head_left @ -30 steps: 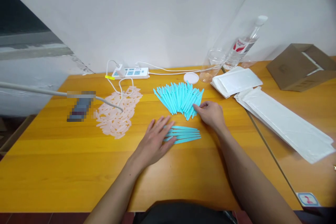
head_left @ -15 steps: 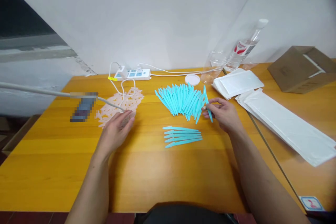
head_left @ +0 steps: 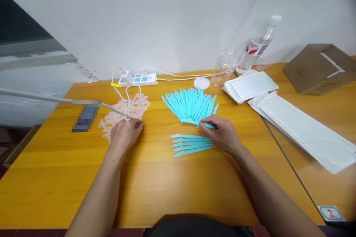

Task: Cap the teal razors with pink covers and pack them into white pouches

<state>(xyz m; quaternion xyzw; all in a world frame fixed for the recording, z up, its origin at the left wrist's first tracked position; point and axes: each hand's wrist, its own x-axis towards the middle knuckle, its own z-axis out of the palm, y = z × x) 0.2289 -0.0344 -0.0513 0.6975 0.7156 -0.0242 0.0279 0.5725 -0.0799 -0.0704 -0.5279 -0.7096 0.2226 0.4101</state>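
My right hand (head_left: 221, 131) pinches a slim turquoise eyebrow razor (head_left: 190, 121), held crosswise just in front of a fanned pile of similar razors (head_left: 191, 102). Below it, several razors lie side by side in a row (head_left: 191, 146), their narrow tips toward the left. My left hand (head_left: 126, 131) is at the near right edge of a spread of small pale pink plastic pieces (head_left: 116, 114). Its fingers are curled together, and whatever they hold is hidden.
A white cable (head_left: 55, 98) crosses above a phone (head_left: 86, 116) to the pink pieces. Behind are a power strip (head_left: 139, 79), a round lid (head_left: 201, 83), a clear container (head_left: 222, 70) and a bottle (head_left: 254, 50). White packets (head_left: 303, 129) and a cardboard box (head_left: 314, 68) stand right.
My right hand has moved left and toward me, turning the razor from steep to nearly level. The left hand's fingers have closed over the edge of the pink pieces.
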